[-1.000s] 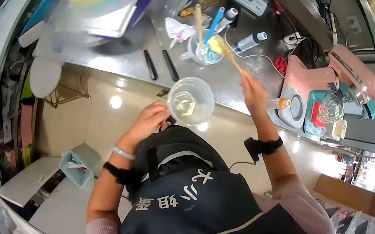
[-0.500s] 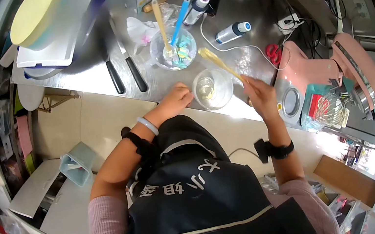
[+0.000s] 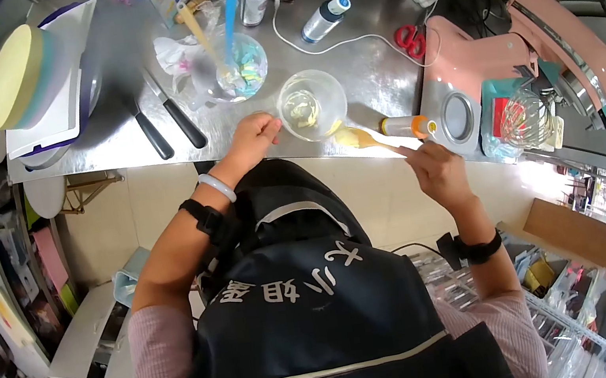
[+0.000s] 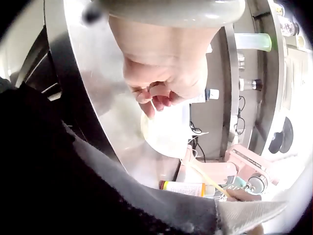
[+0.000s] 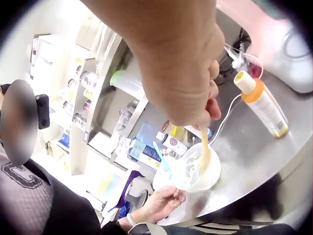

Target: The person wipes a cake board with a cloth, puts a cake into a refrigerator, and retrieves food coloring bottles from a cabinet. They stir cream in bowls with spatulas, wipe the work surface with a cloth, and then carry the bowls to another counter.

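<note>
A clear cup point(image 3: 325, 93) with pale smears inside is at the counter's front. At its left side, the left hand point(image 3: 253, 140) has curled fingers that grip it, apparently by a handle mostly hidden by the fingers. The right hand point(image 3: 441, 175) holds a wooden-coloured spatula point(image 3: 368, 139) by its handle; the pale-yellow blade is by the cup's lower right rim. The right wrist view shows the spatula point(image 5: 204, 159) overlapping the cup point(image 5: 213, 172); whether they touch, I cannot tell. Behind stands another cup point(image 3: 256, 51) holding a blue spatula point(image 3: 230, 17), a wooden-handled tool and coloured cream.
Two black-handled knives point(image 3: 184, 123) lie left of the cups. An orange-capped bottle point(image 3: 406, 126) lies or stands beside the right hand. Other bottles point(image 3: 323, 21), a white cable, red scissors point(image 3: 410, 41) and a pink mixer point(image 3: 479, 51) are rightward; a layered cake point(image 3: 16, 77) is far left.
The cup has come from in front of the body to over the counter, with the left hand beside it. The right hand has brought the spatula down from the other cup to this cup's rim.
</note>
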`<state>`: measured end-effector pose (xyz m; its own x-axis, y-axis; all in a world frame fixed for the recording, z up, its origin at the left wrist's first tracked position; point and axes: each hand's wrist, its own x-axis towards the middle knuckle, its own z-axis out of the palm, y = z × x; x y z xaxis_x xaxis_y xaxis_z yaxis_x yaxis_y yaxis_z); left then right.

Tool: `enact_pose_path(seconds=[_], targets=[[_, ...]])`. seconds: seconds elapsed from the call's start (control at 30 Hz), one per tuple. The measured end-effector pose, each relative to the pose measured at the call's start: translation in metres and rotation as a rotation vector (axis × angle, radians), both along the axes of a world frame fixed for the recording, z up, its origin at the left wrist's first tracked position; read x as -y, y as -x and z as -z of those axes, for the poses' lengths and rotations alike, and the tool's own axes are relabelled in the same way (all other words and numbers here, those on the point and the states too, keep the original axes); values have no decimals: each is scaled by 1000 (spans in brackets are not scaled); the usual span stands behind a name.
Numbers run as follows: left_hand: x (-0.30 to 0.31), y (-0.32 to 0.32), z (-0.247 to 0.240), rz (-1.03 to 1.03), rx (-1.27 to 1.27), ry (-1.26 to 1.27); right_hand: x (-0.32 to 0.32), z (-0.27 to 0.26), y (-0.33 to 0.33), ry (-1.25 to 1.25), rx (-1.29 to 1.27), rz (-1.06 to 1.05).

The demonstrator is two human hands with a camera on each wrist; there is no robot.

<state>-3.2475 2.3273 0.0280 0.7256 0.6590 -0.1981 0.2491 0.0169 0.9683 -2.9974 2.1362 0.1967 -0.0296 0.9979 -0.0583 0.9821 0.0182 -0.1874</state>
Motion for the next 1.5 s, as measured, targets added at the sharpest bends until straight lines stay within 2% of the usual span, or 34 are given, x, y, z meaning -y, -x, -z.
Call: enact_pose_path(seconds=[0.07,0.13,0.2,0.27,0.4,0.43,0.47,0.5,0.53,0.6,0.73,0.8,0.83,0.87,0.93,1.0,1.03,1.07,1.13,1.17,1.3,1.37,1.4,1.43,1.5], targets=[[-6,0,1,50,19,-75,7,4,0,-126,-173,147],[-2,-2,3,115,38,-141,2,21,20,-38,-612,448],[-1,-5,3,35,40,-78,-4,44,36,253,-936,768],[-3,-4,2,27,44,-97,1,55,38,414,-1013,897],[-6,-1,1,48,41,-52,19,21,23,379,-806,810],[-9,-2,0,47,45,-54,16,13,18,262,-687,687],[-10,-3,-1,57,49,-186,11,5,17,149,-571,564],[-9,-3,-1,72,50,-316,-6,-8,26,80,-380,504],[-7,-3,-1,78,48,-316,-15,0,25,-7,-128,367],[-6,-7,-2,47,136,-442,-32,8,26,89,224,170],[-3,-5,-2,-1,222,-458,-36,17,33,243,125,88],[-8,-5,1,20,75,-219,-47,10,37,377,-653,529],[-11,-2,4,28,10,-88,-52,12,44,280,-760,575],[-12,-2,8,10,11,-89,-63,16,55,285,-756,557],[-12,-2,19,50,149,-36,-88,28,87,-272,-811,373],[-13,-2,16,100,133,-5,-116,45,102,-380,-267,113],[-13,-1,14,161,121,30,-123,54,106,-238,-119,136],[-12,0,14,162,120,22,-126,58,107,-245,-120,135],[-5,2,16,-47,118,-510,-134,63,103,-331,-230,107],[-7,11,-10,57,38,-225,-136,61,100,-303,-272,134],[-23,51,-45,122,-6,-366,-136,46,91,-257,-280,78],[-36,69,-60,-126,-173,-399,-131,43,81,-312,-261,33],[-44,73,-70,-323,-22,-468,-127,40,75,-373,-232,-2],[-51,80,-68,-349,-52,-423,-119,36,70,-375,-230,5],[-61,90,-65,-378,-112,-329,-97,24,58,-231,-326,217]])
